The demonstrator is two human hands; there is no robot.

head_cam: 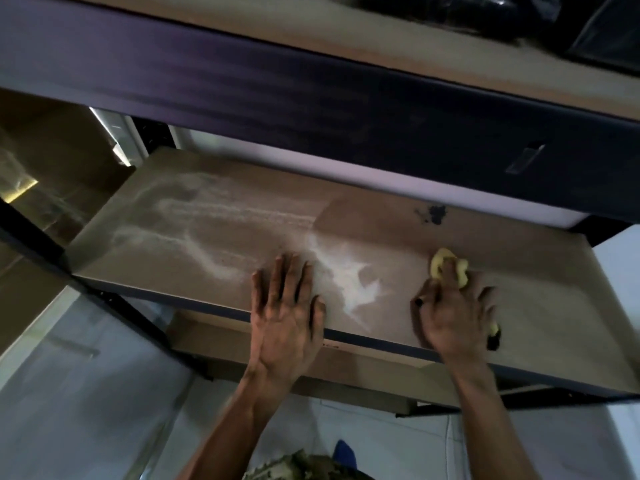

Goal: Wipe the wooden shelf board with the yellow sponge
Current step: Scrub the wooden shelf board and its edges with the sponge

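The wooden shelf board (242,244) spans the middle of the head view, brown, with white powdery streaks on its left and centre. My right hand (453,313) presses the yellow sponge (446,266) flat on the board's right part; yellow shows between and beyond the fingers, and a dark edge of it sticks out near the wrist. My left hand (287,317) lies flat, fingers spread, on the board's front edge beside a white patch (353,282). A dark smudge (433,213) marks the board behind the sponge.
A dark metal beam of the shelf above (311,98) hangs close over the board. A lower shelf board (346,368) sits beneath. Dark upright posts (31,233) stand at the left. Pale tiled floor (86,393) lies below.
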